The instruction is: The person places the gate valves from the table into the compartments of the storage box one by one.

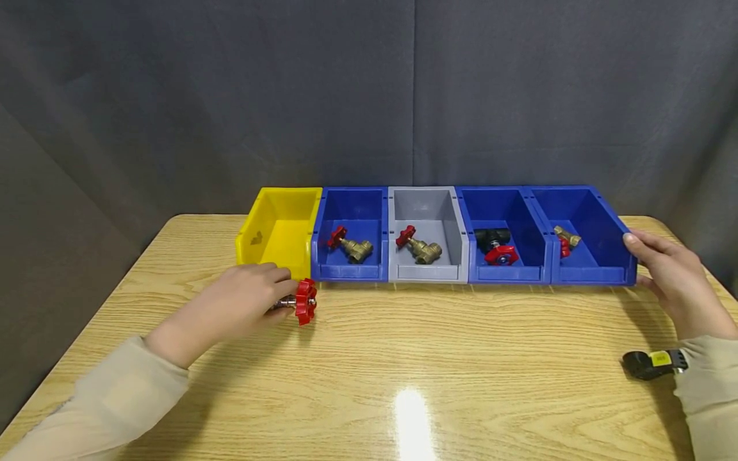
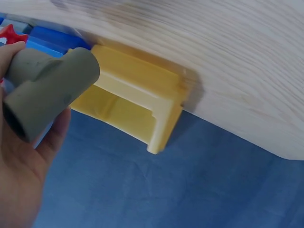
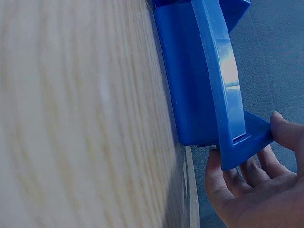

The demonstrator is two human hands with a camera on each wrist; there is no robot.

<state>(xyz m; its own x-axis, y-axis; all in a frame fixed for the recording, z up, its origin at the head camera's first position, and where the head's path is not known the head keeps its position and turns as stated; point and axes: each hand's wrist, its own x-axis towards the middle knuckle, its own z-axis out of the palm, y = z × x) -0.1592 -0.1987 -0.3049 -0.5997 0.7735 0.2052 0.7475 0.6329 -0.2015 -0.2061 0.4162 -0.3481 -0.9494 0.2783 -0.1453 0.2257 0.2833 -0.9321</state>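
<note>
My left hand (image 1: 245,298) grips a valve with a red handwheel (image 1: 306,302) just in front of the yellow bin (image 1: 291,240). In the left wrist view, the valve's dull grey tee-shaped body (image 2: 57,85) shows, and its wheel is partly hidden by the fingers. At the far right, my right hand (image 1: 677,275) holds the outer side wall of the end blue bin (image 1: 611,243). Its thumb lies on the rim and the fingers are below, as the right wrist view shows at the bin's corner (image 3: 235,152).
Brass valves with red wheels lie in the left blue bin (image 1: 350,273), the grey bin (image 1: 429,274) and the end blue bin. Another blue bin (image 1: 510,275) holds a black valve (image 1: 492,238). A black strap with a yellow label (image 1: 657,360) is at the right wrist. Dark cloth hangs behind.
</note>
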